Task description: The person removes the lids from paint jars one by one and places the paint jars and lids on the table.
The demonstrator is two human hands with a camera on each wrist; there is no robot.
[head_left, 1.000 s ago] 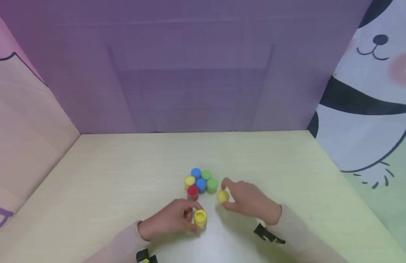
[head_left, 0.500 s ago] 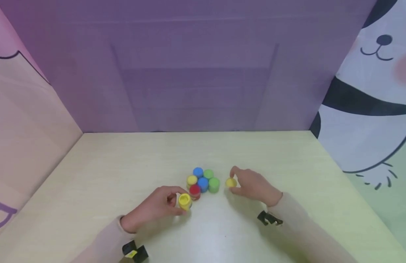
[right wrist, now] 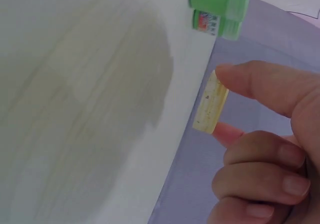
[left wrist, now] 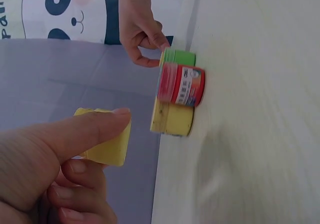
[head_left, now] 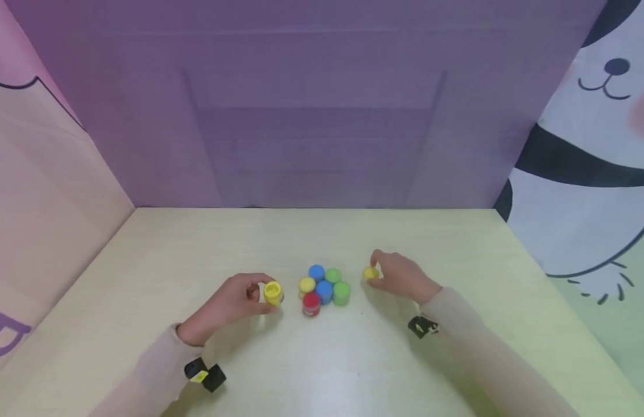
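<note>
In the head view my left hand (head_left: 230, 301) pinches a small yellow jar (head_left: 273, 293) between thumb and fingers, left of a cluster of jars. The jar has no lid on it, and its top faces up towards the head camera. In the left wrist view the yellow jar (left wrist: 111, 151) is off the table, with my thumb across its side. Right of the cluster, my right hand (head_left: 405, 279) holds a yellow lid (head_left: 370, 273) by its edges. The right wrist view has this lid (right wrist: 211, 104) edge-on between thumb and finger, above the table.
Between the hands stand capped jars close together: red (head_left: 311, 304), yellow (head_left: 307, 285), two blue ones (head_left: 324, 292) and two green ones (head_left: 341, 293). The pale table (head_left: 223, 231) ends at a purple panel (head_left: 311, 127) at the back. Printed panels flank it.
Both hands have moved forward and apart. The left hand carried the yellow jar from in front of the cluster to its left; the right hand took the lid further back and right.
</note>
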